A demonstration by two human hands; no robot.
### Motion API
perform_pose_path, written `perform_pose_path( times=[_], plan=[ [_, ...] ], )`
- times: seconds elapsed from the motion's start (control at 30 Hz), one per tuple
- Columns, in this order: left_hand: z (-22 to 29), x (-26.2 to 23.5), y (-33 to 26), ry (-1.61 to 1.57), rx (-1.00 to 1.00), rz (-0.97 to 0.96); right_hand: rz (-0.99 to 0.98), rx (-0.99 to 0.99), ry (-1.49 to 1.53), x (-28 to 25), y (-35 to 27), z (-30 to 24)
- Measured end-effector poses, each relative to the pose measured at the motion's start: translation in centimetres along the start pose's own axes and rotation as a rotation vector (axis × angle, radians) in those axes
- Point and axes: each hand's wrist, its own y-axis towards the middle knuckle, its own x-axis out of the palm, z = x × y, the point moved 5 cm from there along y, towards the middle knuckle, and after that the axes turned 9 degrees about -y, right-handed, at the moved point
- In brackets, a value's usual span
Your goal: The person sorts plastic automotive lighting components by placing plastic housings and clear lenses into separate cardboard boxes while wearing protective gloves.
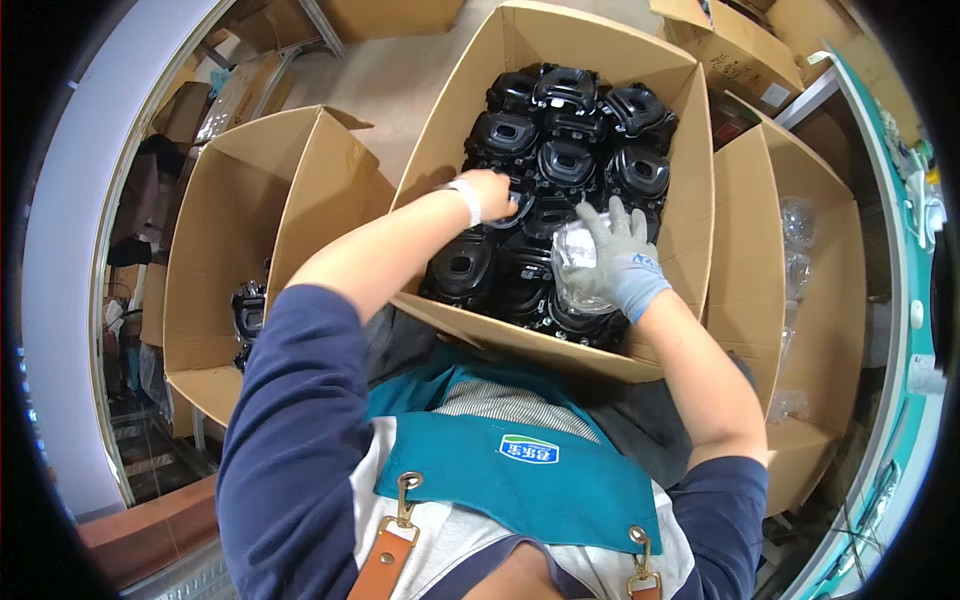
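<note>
A large cardboard box (695, 240) stands open before me, holding several glossy black plastic housings (568, 163) with oval openings. My left hand (487, 195), bare with a white band at the wrist, reaches into it. Its fingers are bent over a black housing (518, 208) in the middle left, and the fingertips are partly hidden. A grey glove covers my right hand (622, 245), which grips a clear plastic cover (576, 272) from above at its right side. This cover is over the near right housings.
To the left, another open cardboard box (235, 200) has black housings (248, 310) low inside. A box (825, 330) on the right contains several clear plastic covers (797, 272). Further cartons (735, 60) stand at the back right, beside a green-edged table (905, 290).
</note>
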Motion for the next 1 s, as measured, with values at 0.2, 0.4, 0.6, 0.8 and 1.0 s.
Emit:
perform_pose_path(
  times=[0.2,0.4,0.6,0.8,1.0],
  plan=[
    [2.8,5.9,3.8,0.150,-0.100,-0.204,0.673,-0.118,1.236,-5.9,-4.4,4.7],
    [1.6,6.8,5.2,0.082,-0.211,-0.189,0.362,-0.379,2.143,-6.2,-6.5,6.0],
    [0.8,5.9,5.8,0.045,-0.288,-0.085,0.317,-0.376,2.273,-4.2,-5.1,6.6],
    [4.9,-2.1,1.8,-1.146,-0.025,0.072,0.637,-0.206,1.819,-5.1,-4.5,6.5],
    [17.1,-5.9,-9.6,-2.012,0.612,-0.109,0.790,-0.179,1.729,-4.7,-7.1,1.9]
  ],
)
